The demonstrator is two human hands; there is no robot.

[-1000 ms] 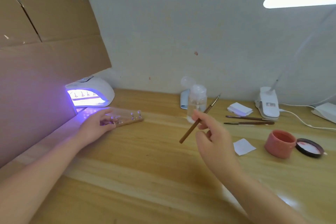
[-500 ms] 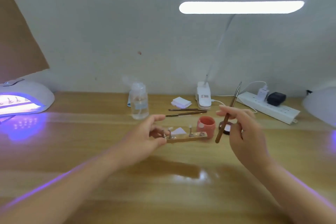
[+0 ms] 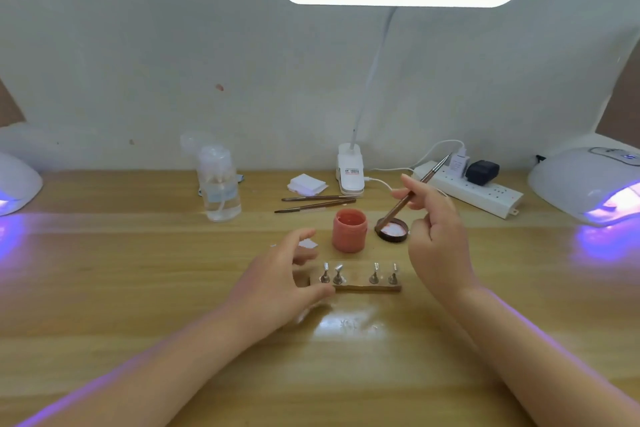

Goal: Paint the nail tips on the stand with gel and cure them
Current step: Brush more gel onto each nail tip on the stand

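A small wooden nail stand lies on the table in front of me, with several metal pegs carrying clear nail tips. My left hand holds its left end, thumb on the front edge and fingers arched over the back. My right hand hovers above the stand's right end and pinches a brown brush, held slanted with its metal end up. An open pink gel jar stands just behind the stand, and its black lid lies beside it. Lit curing lamps sit at the far left and far right.
Behind the jar lie two spare brushes, a stack of white pads and a clear pump bottle. A clip-on desk lamp and a white power strip stand against the wall. A small white pad lies by my left fingers.
My left hand carried the stand from the left lamp to the middle of the table and set it down. My view turned right, and the right hand with the brush stays above the lid.
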